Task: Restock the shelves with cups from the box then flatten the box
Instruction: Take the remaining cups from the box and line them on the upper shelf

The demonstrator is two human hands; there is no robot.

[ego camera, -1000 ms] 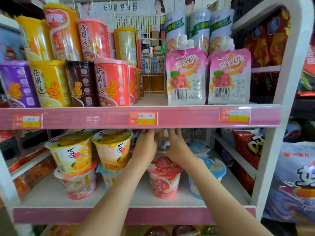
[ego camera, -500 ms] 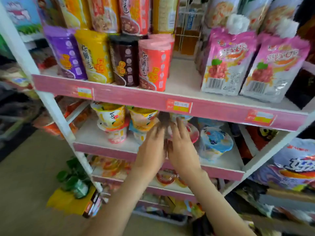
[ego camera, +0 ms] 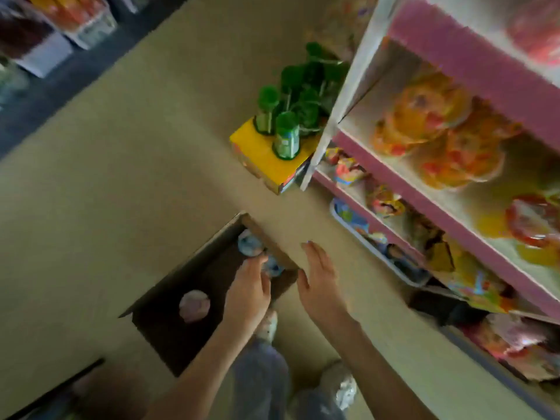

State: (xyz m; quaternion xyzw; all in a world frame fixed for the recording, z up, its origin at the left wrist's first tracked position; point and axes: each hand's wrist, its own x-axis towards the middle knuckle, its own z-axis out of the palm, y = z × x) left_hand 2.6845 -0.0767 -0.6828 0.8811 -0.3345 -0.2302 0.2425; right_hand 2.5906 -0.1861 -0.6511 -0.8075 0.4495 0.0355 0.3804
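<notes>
An open cardboard box [ego camera: 169,301] lies on the floor below me. Inside it I see two blue-lidded cups [ego camera: 250,244] near its far corner and one pink-lidded cup [ego camera: 194,306] in the middle. My left hand [ego camera: 250,292] hangs over the box's right side, fingers relaxed, above the nearer blue cup [ego camera: 274,268]; it holds nothing. Just right of the box's edge hovers my right hand [ego camera: 318,283], over the floor with fingers straight and empty. The pink-edged shelf unit [ego camera: 448,225] stands at the right with yellow cups [ego camera: 424,116] on it. The picture is blurred.
A yellow carton [ego camera: 266,159] with green-capped bottles [ego camera: 286,137] stands on the floor by the shelf's left post. Packets fill the lower shelves and a tray [ego camera: 378,253] at floor level. Another display [ego camera: 45,31] is at the top left. My shoes show below the hands.
My view has swung down from the shelf to the floor. Both hands left the cups on the shelf and dropped toward the open box.
</notes>
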